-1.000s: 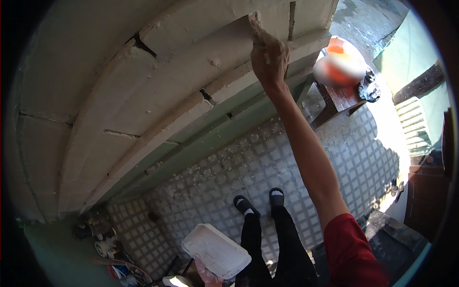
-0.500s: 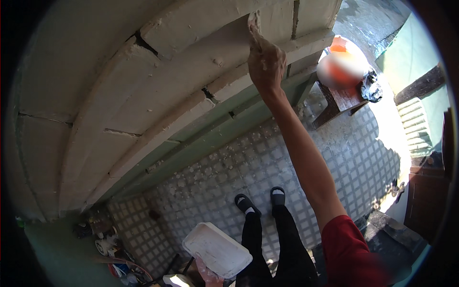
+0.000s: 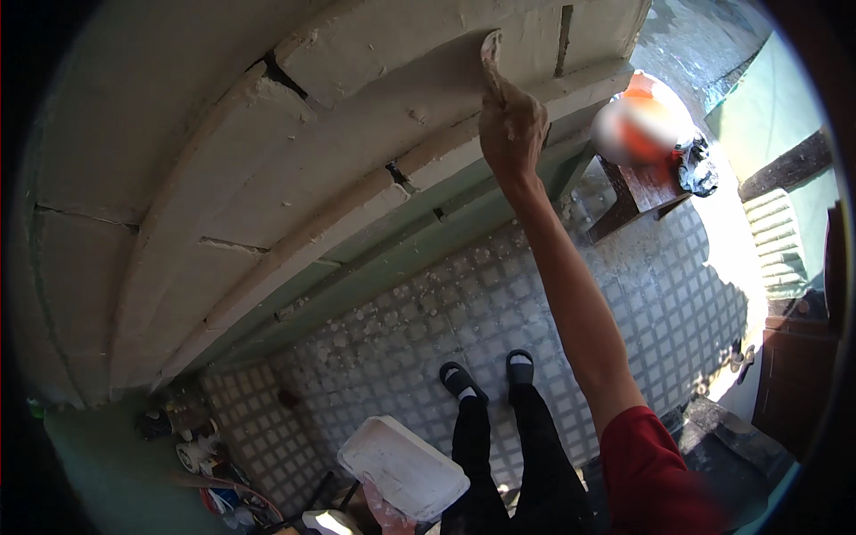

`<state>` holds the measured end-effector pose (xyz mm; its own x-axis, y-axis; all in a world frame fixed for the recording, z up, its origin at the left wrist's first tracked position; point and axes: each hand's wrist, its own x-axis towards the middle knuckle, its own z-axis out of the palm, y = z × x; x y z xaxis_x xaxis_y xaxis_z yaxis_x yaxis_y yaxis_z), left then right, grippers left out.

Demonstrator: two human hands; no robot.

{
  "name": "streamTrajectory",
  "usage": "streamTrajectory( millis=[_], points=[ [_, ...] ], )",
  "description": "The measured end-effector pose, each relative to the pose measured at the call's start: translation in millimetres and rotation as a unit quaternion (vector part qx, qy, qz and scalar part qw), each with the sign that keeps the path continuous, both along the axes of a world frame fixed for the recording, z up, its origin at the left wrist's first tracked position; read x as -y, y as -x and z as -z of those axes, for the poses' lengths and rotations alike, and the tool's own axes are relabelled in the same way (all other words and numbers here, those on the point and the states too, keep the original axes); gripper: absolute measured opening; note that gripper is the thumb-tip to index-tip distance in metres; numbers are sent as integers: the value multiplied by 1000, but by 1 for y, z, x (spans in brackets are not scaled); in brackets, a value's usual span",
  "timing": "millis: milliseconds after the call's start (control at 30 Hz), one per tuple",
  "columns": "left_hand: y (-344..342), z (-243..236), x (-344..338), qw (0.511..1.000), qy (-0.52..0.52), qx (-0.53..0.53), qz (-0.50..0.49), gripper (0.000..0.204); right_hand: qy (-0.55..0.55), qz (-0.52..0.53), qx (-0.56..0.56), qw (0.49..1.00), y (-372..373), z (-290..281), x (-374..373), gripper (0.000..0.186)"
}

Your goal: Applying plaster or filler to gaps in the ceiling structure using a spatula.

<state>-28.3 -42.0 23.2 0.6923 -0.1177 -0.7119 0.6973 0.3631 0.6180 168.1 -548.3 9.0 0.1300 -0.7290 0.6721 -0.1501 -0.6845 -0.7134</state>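
Raised to the slatted wooden panel (image 3: 357, 134), my right hand (image 3: 514, 134) is closed on a narrow, putty-smeared scraper (image 3: 490, 49). The scraper shows almost edge-on and touches the panel's pale surface; its handle is hidden in the fist. To its left runs a darker, smooth band. Low down, my left hand (image 3: 390, 508) grips the near edge of a white rectangular tray (image 3: 406, 464) streaked with pale residue. Its fingers are mostly hidden by the tray. Gaps and dried lumps mark the panel's strips.
A wooden stool (image 3: 642, 187) at the far right bears an orange-and-white tub (image 3: 646, 125) and a black plastic bag (image 3: 698, 167). Assorted clutter (image 3: 214, 473) lies at the lower left. White spatters dot the tiled floor (image 3: 401, 330). A dark brown cabinet (image 3: 794, 383) stands right.
My right hand and the scraper have moved slightly right and down along the panel, and the dark band beside it reaches further right. The tray has hardly shifted.
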Motion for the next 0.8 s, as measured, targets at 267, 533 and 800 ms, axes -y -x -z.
streamTrajectory(
  millis=[267,533,800],
  points=[
    [-3,3,0,999,-21,28,5,71,19,-132,3,991,5,9,-54,34],
    [-1,1,-6,1000,-30,2,-6,71,-61,-1,15,998,-7,-17,-7,19],
    [-4,2,-10,1000,18,8,11,70,65,-168,-50,982,4,7,-49,45]
  ],
)
